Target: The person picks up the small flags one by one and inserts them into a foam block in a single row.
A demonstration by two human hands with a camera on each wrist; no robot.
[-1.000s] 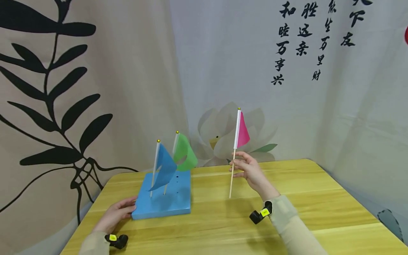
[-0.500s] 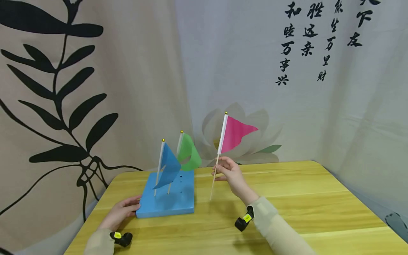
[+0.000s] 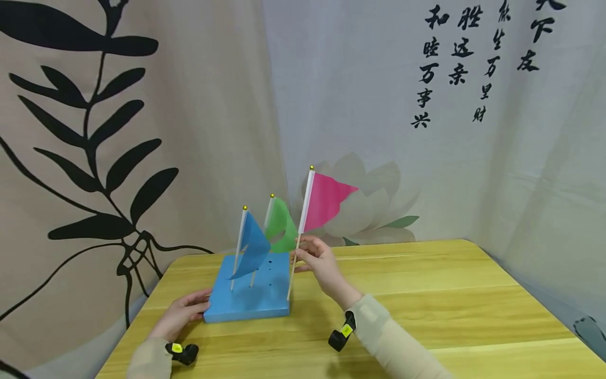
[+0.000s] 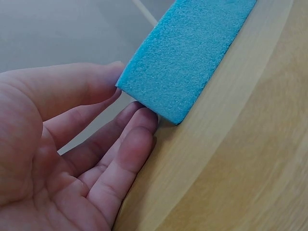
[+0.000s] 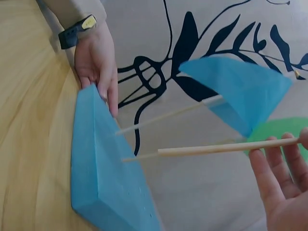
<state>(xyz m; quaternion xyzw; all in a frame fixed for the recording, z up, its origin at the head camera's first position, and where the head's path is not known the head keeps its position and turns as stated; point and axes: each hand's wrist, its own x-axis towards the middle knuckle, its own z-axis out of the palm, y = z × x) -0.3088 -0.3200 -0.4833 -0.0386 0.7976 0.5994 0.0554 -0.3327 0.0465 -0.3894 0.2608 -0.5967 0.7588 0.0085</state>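
A blue foam block (image 3: 251,310) lies on the table near its left side. A blue flag (image 3: 255,245) and a green flag (image 3: 280,221) stand in it on thin sticks. My right hand (image 3: 319,263) pinches the wooden stick of a pink flag (image 3: 326,200), held nearly upright at the block's right side. In the right wrist view the stick's lower tip (image 5: 161,152) hangs above the block, apart from it. My left hand (image 3: 182,313) touches the block's left side, its fingers loosely bent, and the thumb (image 4: 96,82) meets the upper edge in the left wrist view.
Several small holes (image 3: 270,261) show in the block's top, right of the standing flags. The wooden table (image 3: 426,295) stretches away to the right. Behind it hangs a pale curtain (image 3: 227,131) printed with dark leaves and writing.
My right hand has carried the pink flag left, from the table's middle to the block's right side. The pink cloth has swung out to the right. My left hand stays at the block.
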